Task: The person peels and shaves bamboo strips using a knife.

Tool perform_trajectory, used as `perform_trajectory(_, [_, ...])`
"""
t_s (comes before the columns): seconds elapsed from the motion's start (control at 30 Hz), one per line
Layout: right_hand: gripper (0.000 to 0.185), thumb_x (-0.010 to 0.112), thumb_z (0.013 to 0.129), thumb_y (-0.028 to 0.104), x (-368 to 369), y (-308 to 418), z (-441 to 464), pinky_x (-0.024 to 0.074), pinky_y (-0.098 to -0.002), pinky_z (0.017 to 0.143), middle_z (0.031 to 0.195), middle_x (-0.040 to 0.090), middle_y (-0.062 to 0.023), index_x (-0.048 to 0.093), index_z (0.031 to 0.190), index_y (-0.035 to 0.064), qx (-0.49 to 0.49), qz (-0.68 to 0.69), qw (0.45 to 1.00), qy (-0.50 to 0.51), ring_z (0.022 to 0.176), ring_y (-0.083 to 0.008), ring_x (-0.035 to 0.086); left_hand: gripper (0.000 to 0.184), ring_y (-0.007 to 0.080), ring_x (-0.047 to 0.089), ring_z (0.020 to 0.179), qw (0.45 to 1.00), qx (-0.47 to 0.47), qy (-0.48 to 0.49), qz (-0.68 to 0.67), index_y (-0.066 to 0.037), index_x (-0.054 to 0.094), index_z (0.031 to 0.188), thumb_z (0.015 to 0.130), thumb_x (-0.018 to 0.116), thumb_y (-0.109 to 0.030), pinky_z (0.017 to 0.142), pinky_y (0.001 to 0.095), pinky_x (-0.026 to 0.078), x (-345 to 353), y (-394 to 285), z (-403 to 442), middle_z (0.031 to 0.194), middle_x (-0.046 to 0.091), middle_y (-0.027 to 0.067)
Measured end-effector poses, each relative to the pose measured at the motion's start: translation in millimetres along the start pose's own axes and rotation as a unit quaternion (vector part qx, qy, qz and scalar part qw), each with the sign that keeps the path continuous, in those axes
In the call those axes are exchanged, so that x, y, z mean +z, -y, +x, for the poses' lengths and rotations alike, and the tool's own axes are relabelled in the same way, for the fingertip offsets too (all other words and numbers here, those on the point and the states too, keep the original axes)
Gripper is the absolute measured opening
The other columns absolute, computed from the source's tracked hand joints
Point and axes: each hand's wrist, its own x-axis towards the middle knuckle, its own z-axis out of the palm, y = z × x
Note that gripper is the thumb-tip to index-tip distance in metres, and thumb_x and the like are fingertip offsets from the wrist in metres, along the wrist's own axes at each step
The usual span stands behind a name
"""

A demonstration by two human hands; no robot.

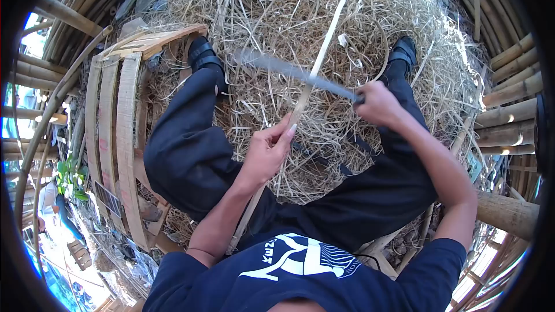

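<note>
Your dark shirt point(300, 271) is lying nearest the camera, its white print facing up, and your legs in black trousers point(191, 159) are spreading to either side. Between them your two hands are working apart. Your left hand point(269, 151) is pinching a long pale strip point(334, 20) between thumb and fingers; the strip is slanting from your lap up past that grip and out over the loose shavings point(277, 11). Your right hand point(378, 103) is closing around the handle of a long blade point(289, 69), which is crossing the strip a little beyond your left fingertips. The blade is blurring toward its far end, so you cannot be sure from here whether it is touching the strip or which way its edge is facing.

If the blade were slipping back along the strip, it would be threatening your left thumb and fingers first, as they are gripping close to the crossing. Its tip is also pointing toward the side of your left shoe point(207, 52), so a wide swing could be bringing it near that leg. Because the strip is looking thin, too deep a bite could be splitting it, and a loose pinch could be letting it twist.
</note>
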Motion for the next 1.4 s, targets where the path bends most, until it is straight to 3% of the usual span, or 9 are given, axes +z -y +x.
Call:
perform_trajectory(0.3, [0.026,0.063,0.066,0.015,5.0,-4.9,20.8,0.0552,-0.0412,0.077,0.079,0.069,-0.0207,0.074,0.087,0.0021,-0.083,-0.144,0.986,-0.006,0.077,-0.0351,0.067,0.039,0.0032,0.040,0.057,0.974,0.084,-0.063,0.201,-0.007,0.054,0.134,0.096,0.058,-0.015,0.051,0.0231,0.036,-4.2,19.7,-3.1,0.063,0.047,-0.0044])
perform_trajectory(0.37, [0.026,0.062,0.068,0.014,-15.6,-25.7,34.9,0.0551,-0.0421,0.075,0.080,0.068,-0.0236,0.072,0.086,-0.0014,0.105,-0.065,0.991,-0.043,0.076,-0.0363,0.068,0.040,0.0023,0.040,0.058,0.987,0.056,-0.042,0.144,-0.006,0.052,0.136,0.097,0.057,-0.012,0.051,0.0214,0.035,-7.3,12.8,-15.3,0.066,0.048,-0.0060])
perform_trajectory(0.5, [0.027,0.060,0.072,0.014,-14.3,-25.3,29.0,0.0551,-0.0420,0.070,0.074,0.065,-0.0293,0.067,0.082,-0.0099,0.121,0.000,0.991,-0.052,0.073,-0.0337,0.069,0.041,0.0036,0.042,0.056,0.971,0.092,-0.060,0.212,-0.006,0.053,0.135,0.095,0.058,-0.013,0.050,0.0242,0.037,-4.9,10.9,-8.2,0.062,0.051,-0.0020])
perform_trajectory(0.6, [0.027,0.061,0.070,0.015,-7.2,7.0,20.8,0.0554,-0.0420,0.073,0.077,0.065,-0.0288,0.069,0.084,-0.0071,0.050,-0.001,0.999,-0.005,0.074,-0.0356,0.069,0.039,0.0015,0.049,0.071,0.942,0.112,-0.075,0.308,-0.001,0.053,0.133,0.096,0.058,-0.014,0.064,0.0196,0.043,-7.2,12.3,-4.5,0.087,0.064,-0.0002])
perform_trajectory(0.77, [0.025,0.067,0.068,0.017,7.0,18.6,15.8,0.0542,-0.0419,0.080,0.074,0.066,-0.0231,0.073,0.086,0.0013,-0.091,-0.133,0.987,0.002,0.076,-0.0367,0.067,0.041,0.0016,0.045,0.068,0.925,0.137,-0.090,0.343,-0.003,0.052,0.134,0.095,0.059,-0.012,0.062,0.0200,0.042,-5.7,10.8,-11.5,0.087,0.064,0.0009])
perform_trajectory(0.9, [0.034,0.066,0.070,0.018,-25.6,-44.6,52.5,0.0541,-0.0449,0.082,0.090,0.067,-0.0263,0.069,0.095,-0.0040,0.150,-0.048,0.985,-0.066,0.087,-0.0376,0.067,0.042,0.0019,0.036,0.059,0.954,0.093,-0.072,0.276,-0.005,0.051,0.136,0.095,0.058,-0.010,0.051,0.0214,0.034,-5.9,11.6,-22.4,0.074,0.055,-0.0029])
perform_trajectory(1.07, [0.028,0.061,0.071,0.014,-15.2,-29.7,34.6,0.0538,-0.0429,0.065,0.070,0.065,-0.0268,0.069,0.088,-0.0075,0.081,0.052,0.994,-0.057,0.065,-0.0367,0.067,0.043,0.0009,0.037,0.059,0.949,0.116,-0.072,0.284,-0.006,0.050,0.137,0.095,0.057,-0.007,0.050,0.0203,0.032,-6.3,4.7,-18.3,0.071,0.050,-0.0065])
perform_trajectory(1.27, [0.028,0.064,0.064,0.017,-21.5,-2.0,36.0,0.0538,-0.0442,0.082,0.078,0.068,-0.0168,0.073,0.089,0.0071,-0.100,-0.190,0.976,0.033,0.080,-0.0352,0.067,0.041,0.0051,0.045,0.058,0.931,0.120,-0.090,0.333,-0.008,0.054,0.134,0.094,0.057,-0.010,0.055,0.0257,0.044,-6.2,6.1,-25.4,0.063,0.056,0.0083])
perform_trajectory(1.4, [0.028,0.061,0.067,0.014,-30.3,-52.0,78.8,0.0542,-0.0426,0.083,0.084,0.070,-0.0200,0.072,0.090,0.0019,0.113,-0.093,0.988,-0.054,0.082,-0.0364,0.068,0.043,0.0040,0.044,0.058,0.949,0.075,-0.082,0.294,-0.010,0.052,0.136,0.094,0.057,-0.009,0.054,0.0241,0.043,-14.2,10.1,-21.1,0.063,0.054,0.0071])
